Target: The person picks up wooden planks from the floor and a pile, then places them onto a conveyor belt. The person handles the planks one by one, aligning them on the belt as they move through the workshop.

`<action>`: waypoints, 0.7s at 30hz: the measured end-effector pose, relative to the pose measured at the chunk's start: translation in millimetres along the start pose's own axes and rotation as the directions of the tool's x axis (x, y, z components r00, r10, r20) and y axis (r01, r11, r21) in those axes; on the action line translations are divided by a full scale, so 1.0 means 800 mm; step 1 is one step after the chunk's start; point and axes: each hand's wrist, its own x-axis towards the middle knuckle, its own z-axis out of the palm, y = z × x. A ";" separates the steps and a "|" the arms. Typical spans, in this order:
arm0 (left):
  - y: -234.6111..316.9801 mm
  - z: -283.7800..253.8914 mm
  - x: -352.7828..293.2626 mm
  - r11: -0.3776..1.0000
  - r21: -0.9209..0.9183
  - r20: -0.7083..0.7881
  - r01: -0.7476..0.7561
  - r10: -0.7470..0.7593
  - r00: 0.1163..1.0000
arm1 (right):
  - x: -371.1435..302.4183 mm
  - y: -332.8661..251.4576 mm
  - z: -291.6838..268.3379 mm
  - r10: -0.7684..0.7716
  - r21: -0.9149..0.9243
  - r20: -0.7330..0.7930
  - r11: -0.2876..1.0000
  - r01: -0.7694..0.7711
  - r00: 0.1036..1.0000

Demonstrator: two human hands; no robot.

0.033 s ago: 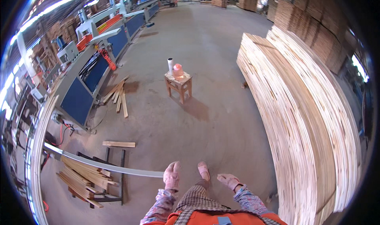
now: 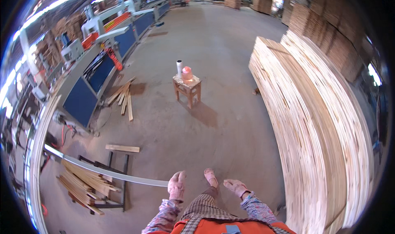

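Left hand (image 2: 177, 185) at end of bar (image 2: 127, 176) — cannot tell whether fingers grip; right hand (image 2: 235, 187) over floor (image 2: 230, 110), left of boards (image 2: 294, 139) — finger spread likewise unclear.

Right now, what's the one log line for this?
Left hand: at end of grey bar | Right hand: nothing seen in it | Stool: pink container on top | Boards: stacked on right

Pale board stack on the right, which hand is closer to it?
Right. The right hand sits apart, left of the board stack; the left hand is farther left, at the end of the bar.
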 end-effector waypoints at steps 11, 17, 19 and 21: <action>0.004 0.025 -0.012 0.931 0.148 -0.181 0.334 -0.307 0.934 | 0.209 -0.001 -0.156 0.219 -0.496 0.568 0.860 0.118 0.793; 0.014 0.032 -0.017 0.922 0.086 -0.239 0.378 -0.349 0.906 | 0.377 0.145 -0.154 -0.149 -0.353 0.860 0.518 0.779 0.489; 0.040 0.026 -0.015 0.889 -0.086 -0.230 0.450 -0.457 0.859 | 0.422 -0.011 -0.180 -0.020 -0.404 0.881 0.485 0.775 0.472; 0.055 0.012 0.010 0.841 -0.004 -0.154 0.542 -0.536 0.830 | 0.502 -0.004 -0.171 -0.028 -0.432 0.797 0.671 0.602 0.603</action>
